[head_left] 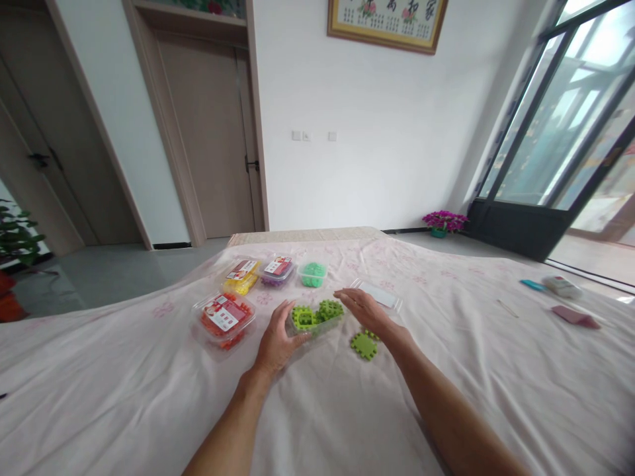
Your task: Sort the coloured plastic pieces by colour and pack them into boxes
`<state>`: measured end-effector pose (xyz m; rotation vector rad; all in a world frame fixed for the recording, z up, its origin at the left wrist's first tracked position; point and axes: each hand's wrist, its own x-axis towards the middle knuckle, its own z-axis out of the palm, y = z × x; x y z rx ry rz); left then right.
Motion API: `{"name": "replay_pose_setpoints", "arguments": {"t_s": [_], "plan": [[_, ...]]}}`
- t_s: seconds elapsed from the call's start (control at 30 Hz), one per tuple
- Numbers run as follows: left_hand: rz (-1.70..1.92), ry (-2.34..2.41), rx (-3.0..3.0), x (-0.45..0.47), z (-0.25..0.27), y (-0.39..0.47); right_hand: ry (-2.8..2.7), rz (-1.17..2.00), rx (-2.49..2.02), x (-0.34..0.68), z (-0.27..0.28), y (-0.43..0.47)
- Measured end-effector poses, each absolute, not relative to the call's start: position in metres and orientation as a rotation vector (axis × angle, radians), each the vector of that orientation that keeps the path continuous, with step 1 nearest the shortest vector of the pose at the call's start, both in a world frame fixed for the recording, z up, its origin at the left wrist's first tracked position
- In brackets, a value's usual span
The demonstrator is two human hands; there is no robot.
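A clear plastic container (322, 328) with lime-green interlocking blocks (304, 318) stands on the cloth between my hands. My left hand (278, 334) grips its left end, thumb along the near side and fingers at the far side. Over the container's right end my right hand (364, 307) reaches with fingers stretched out and nothing visible in them; whether the fingertips touch the blocks, I cannot tell. Flat lime-green toothed pieces (364, 346) lie on the cloth below my right wrist, one partly hidden by it. A clear lid (384, 296) rests beyond my right hand.
To the left are lidded boxes of red pieces (225, 320), yellow pieces (241, 277) and purple pieces (278, 270). An uncovered box of mint-green pieces (312, 273) stands farther back. A pink item (575, 316) and a blue item (532, 285) lie far right on the wrinkled cloth (317, 410).
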<state>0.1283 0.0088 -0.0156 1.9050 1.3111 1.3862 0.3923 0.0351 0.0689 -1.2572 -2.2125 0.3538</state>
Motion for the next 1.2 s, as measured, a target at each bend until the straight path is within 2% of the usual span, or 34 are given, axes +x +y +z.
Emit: {"name": "replay_pose_setpoints", "arguments": {"t_s": [0.23,0.67,0.87,1.0,1.2], "plan": [[1.377,1.386,2.038,0.131,-0.019,0.009,-2.050,0.261,-1.964,0.442,0.055,0.053],[1.343,1.343,2.014,0.131,-0.013,0.005,-2.170,0.012,-2.022,0.422,0.044,0.045],[1.320,1.346,1.998,0.131,-0.013,0.005,-1.918,-0.028,-2.144,0.423,0.055,0.044],[1.325,1.352,2.010,0.130,-0.018,0.007,-1.651,0.054,-2.000,0.421,0.066,0.042],[1.321,1.364,2.026,0.133,-0.015,0.005,-1.587,0.483,-1.480,0.386,0.072,0.041]]}}
